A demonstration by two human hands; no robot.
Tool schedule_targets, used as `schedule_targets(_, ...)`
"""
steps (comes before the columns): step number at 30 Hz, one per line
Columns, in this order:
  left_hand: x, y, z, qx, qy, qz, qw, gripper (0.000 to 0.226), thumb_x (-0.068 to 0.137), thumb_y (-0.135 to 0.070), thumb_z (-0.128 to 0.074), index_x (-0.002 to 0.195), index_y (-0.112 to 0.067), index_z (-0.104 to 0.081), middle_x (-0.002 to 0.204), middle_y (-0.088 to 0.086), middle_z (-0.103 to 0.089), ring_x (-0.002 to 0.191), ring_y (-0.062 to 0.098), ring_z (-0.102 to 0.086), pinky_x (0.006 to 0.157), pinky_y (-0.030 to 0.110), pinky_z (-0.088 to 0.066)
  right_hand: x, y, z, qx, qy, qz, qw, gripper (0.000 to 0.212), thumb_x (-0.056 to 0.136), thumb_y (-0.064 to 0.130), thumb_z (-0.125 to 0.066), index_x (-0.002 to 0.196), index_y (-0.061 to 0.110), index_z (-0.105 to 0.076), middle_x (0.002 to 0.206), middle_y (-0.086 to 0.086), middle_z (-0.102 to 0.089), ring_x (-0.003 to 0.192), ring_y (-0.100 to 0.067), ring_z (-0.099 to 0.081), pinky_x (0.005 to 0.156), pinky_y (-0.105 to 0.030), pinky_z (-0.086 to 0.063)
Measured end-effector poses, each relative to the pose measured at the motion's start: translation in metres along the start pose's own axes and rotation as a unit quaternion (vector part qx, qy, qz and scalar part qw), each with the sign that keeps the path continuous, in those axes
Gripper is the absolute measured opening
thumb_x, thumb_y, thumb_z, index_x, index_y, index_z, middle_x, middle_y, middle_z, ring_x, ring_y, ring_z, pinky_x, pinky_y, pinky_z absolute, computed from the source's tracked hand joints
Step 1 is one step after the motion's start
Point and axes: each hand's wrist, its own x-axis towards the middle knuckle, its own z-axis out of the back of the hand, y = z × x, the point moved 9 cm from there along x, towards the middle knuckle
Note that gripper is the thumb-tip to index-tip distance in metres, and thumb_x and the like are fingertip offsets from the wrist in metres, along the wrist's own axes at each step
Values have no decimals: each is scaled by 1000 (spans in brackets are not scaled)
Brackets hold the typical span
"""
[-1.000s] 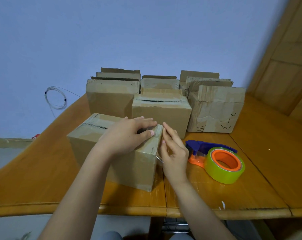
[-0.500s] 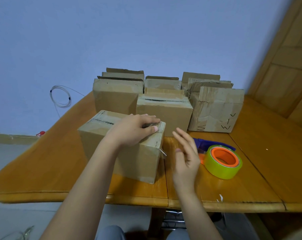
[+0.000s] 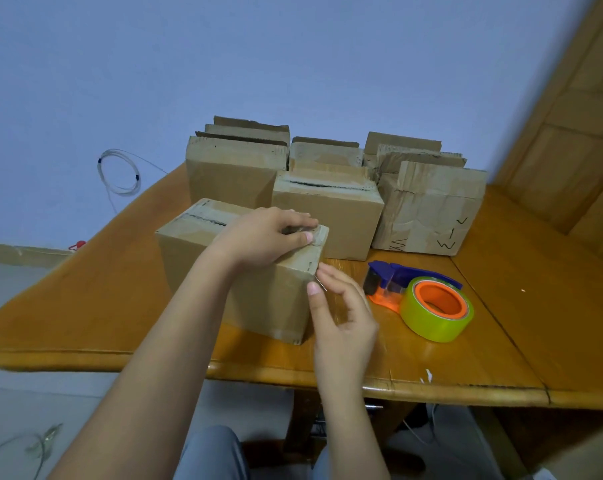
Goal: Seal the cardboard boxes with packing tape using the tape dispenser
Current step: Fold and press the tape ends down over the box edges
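Gripping the top edge of a probably light, stiff brown cardboard box, the left hand steadies it; the right hand curls at its corner, pinch unclear.

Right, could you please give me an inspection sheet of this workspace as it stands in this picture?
Surface: orange-brown wooden table, with seams and a worn front edge.
Job's things: near brown cardboard box at the front; more brown cardboard boxes grouped behind it; blue-and-orange tape dispenser with yellow-green roll lying untouched to its right.
Clutter: small white scrap near the table's front edge.
Hands: left hand grips the near box's top right edge with its fingers; right hand is loosely curled beside that corner, contact unclear.
Cables: thin pale coil against the wall.
Surroundings: blue wall; wooden door at right.
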Motion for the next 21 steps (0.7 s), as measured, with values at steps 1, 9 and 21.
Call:
schedule_targets(1, 0, 1, -1, 0, 1, 2, 1000, 37, 97, -42, -50, 134, -40, -52, 146, -19, -43, 139, 6, -33, 114, 41, -30, -2, -1, 0, 10, -9, -12, 1000, 13, 82, 37, -62, 94, 39, -66, 109, 20, -66, 109, -8, -60, 97, -50, -45)
schedule_targets(9, -5, -4, 3, -4, -16, -6, 1000, 36, 98, -40, -50, 134, -39, -53, 146, -18, -43, 139, 4, -32, 114, 39, -28, -7, -8, 2, 69, -34, -81, 994, 30, 82, 4, -69, 83, 34, -69, 101, 20, -70, 104, -5, -63, 87, -19, -47)
schedule_targets(21, -4, -6, 2, 29, 6, -8, 1000, 39, 99, -40, -47, 138, -36, -49, 149, -17, -40, 141, 4, -28, 114, 37, -27, 6, -29, -7, 165, -18, -169, 972, 34, 77, -6, -68, 77, 28, -72, 92, 4, -71, 98, -16, -64, 90, -37, -51)
